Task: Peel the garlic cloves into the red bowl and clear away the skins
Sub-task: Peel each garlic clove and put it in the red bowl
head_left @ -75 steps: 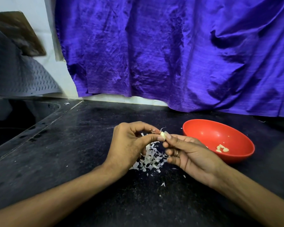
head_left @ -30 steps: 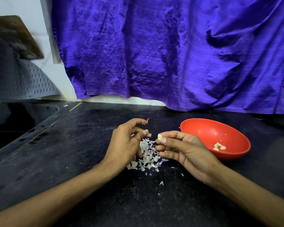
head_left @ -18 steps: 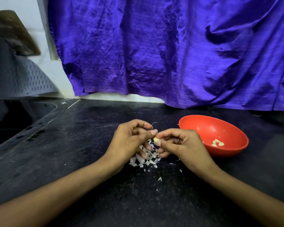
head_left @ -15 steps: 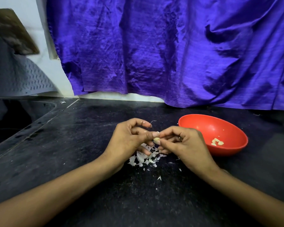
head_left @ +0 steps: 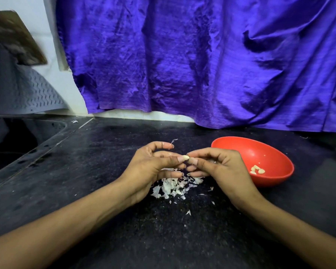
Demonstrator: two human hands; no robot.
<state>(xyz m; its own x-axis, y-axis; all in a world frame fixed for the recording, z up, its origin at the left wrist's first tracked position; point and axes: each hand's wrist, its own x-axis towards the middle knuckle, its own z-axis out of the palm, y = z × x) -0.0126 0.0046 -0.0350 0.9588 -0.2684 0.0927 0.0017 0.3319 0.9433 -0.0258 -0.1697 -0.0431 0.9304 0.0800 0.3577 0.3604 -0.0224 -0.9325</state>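
**Garlic clove mid-peel above the skin pile**

Garlic clove pinched at the fingertips of the right hand, held in the air above the table and just left of the red bowl. Left hand drawn up against it, thumb tip meeting the clove, other fingers loosely curled beneath; whether that thumb pinches a flap of skin or only picks at it, too small to tell. Below both hands, a heap of white garlic skins on the dark table, with a few stray flakes scattered nearer the viewer. Inside the bowl, a few peeled cloves resting low on the near-right side.

Step in hand, by the look of it: stripping the last skin off this one clove. Next move likely a short carry rightward and a drop over the bowl's rim, once the clove is bare, calling for a firm pinch on a small and probably slippery piece. No unpeeled cloves visible elsewhere. Clearing of skins not yet begun; light, papery flakes apt to scatter if swept carelessly.
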